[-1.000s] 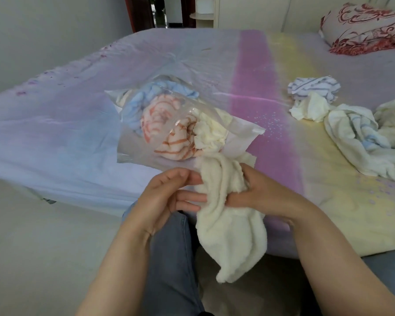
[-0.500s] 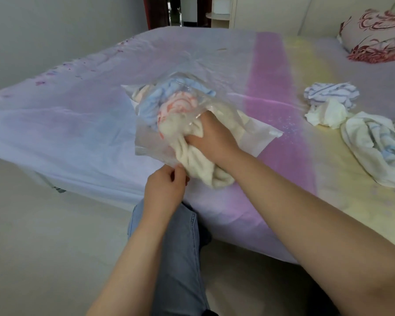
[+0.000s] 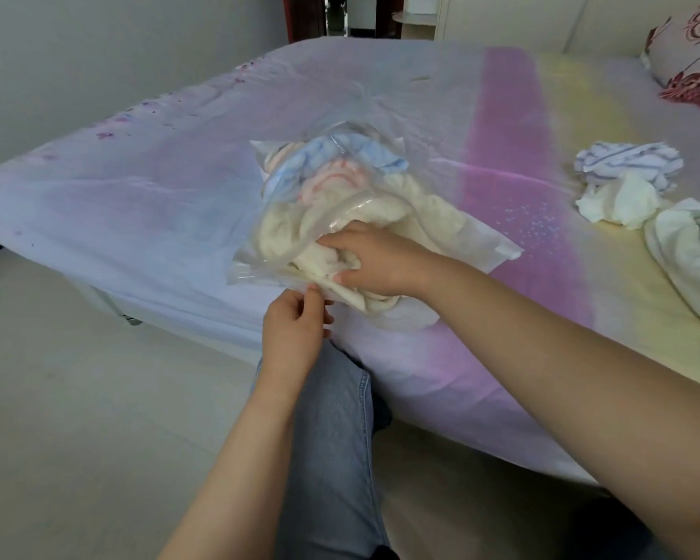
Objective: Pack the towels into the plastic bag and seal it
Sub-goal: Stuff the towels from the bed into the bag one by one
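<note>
The right hand [image 3: 366, 262] is pushed into the mouth of the clear plastic bag [image 3: 283, 232], its fingers curled down and closed on the fluffy cream towel [image 3: 300, 256], part of which bulges out of the opening toward the near edge of the bed [image 3: 178, 204]. Just beside it, the left hand [image 3: 294, 331] pinches the near lip of the bag between thumb and fingertips, holding the mouth open and steady. Deeper in the bag, toward the middle of the bed, sit a light blue towel [image 3: 356, 155] and a white towel with orange-pink stripes [image 3: 332, 177], already packed. The step in hand looks like stuffing the cream towel in. Well apart, toward the bed's right edge, lie a white towel with blue stripes [image 3: 627, 159], a crumpled plain white towel [image 3: 619, 202] touching it, and a larger white towel with pale blue stripes [image 3: 692, 252]. The next move probably calls for working the loose cream fold fully past the lip. The bag already looks full, so the remaining towels may need compressing before sealing.
</note>
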The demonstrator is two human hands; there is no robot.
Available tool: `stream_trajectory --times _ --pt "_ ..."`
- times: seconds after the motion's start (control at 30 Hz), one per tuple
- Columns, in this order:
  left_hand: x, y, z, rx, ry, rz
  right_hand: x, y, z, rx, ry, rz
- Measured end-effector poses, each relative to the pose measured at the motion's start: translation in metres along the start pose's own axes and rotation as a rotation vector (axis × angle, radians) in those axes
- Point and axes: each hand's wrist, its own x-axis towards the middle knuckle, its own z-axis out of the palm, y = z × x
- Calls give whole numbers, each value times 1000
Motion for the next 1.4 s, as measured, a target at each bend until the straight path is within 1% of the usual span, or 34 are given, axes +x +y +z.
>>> stream_trajectory --times 0.1,0.13,0.27,0.33,0.43,0.53,0.67,0.73,0.83,0.9,0.97,1.03,1.07,1.13,1.2,1.27,1.33,1.4 --pt "-1 1 2 32 -25 31 -2 -11 7 272 -57 15" --pt "-1 1 1 46 -25 51 1 -13 8 305 -81 -3" --pt "0 6 -7 49 -12 126 27 -9 13 102 -138 -59" --pt "1 10 -10 35 -13 144 41 -4 16 -2 -167 -25" --pt "2 14 -13 16 -5 163 57 1 15 -130 -197 82" --pt "-2 15 -10 21 -21 174 66 12 14 -171 -210 180" --pt "3 14 -7 8 -35 158 65 18 4 -95 -244 180" --pt "8 16 -4 -29 -36 151 55 16 -3 -26 -204 186" --pt "5 20 4 -99 -24 108 19 12 -11 122 -50 182" --pt "-2 20 13 -163 -8 72 -15 11 -11 211 25 186" --pt "-7 16 23 -280 -25 7 -53 14 -5 294 123 215" --pt "-9 9 34 -428 -95 -60 -88 18 1 421 208 282" --pt "-9 5 40 -481 -132 -85 -102 21 4 442 222 335" --pt "-3 -5 53 -551 -183 -146 -122 31 12 414 166 454" --pt "9 -12 65 -581 -153 -209 -129 45 21 340 112 529" --pt "22 -12 75 -547 -90 -227 -125 62 31 304 140 553" --pt "35 -7 83 -508 -61 -235 -115 73 35 351 178 543" --pt "55 -4 90 -482 -48 -231 -103 77 35 405 178 517"
